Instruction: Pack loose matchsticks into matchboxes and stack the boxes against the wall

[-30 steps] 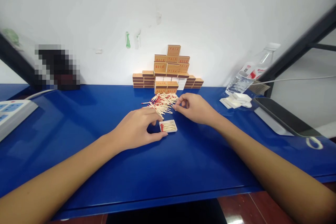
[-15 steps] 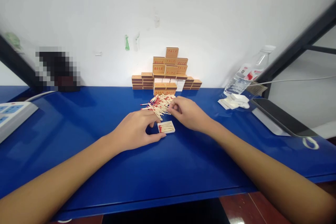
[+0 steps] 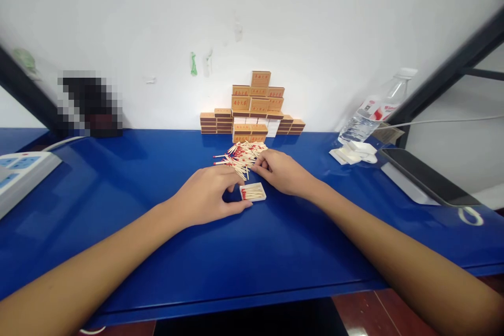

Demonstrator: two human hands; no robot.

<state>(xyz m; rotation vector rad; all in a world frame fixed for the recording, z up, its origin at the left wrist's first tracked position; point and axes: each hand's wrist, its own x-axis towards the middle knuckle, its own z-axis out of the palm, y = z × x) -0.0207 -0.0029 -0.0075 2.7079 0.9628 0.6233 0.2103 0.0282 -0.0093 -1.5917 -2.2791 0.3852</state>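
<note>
A small white matchbox tray (image 3: 263,198) lies on the blue table with red-tipped matches (image 3: 252,192) inside it. My left hand (image 3: 210,194) steadies the tray at its left end, thumb along the near side and fingers at the far corner. Just beyond is a loose heap of matches (image 3: 242,156), their red heads pointing various ways. At the heap's right edge, my right hand (image 3: 281,170) has its thumb and fingers pinched together. Whatever is between those fingertips is too small to make out.
Behind the heap, stacked matchboxes (image 3: 258,104) rise against the wall. To the right are white trays (image 3: 352,153), a water bottle (image 3: 372,107) and a phone (image 3: 429,176) leaning on a white support. A power strip (image 3: 25,176) sits at the left.
My right hand has shifted slightly nearer along the heap's right edge, its fingers still pinched. My left hand stays at the tray. The whole view has moved a little.
</note>
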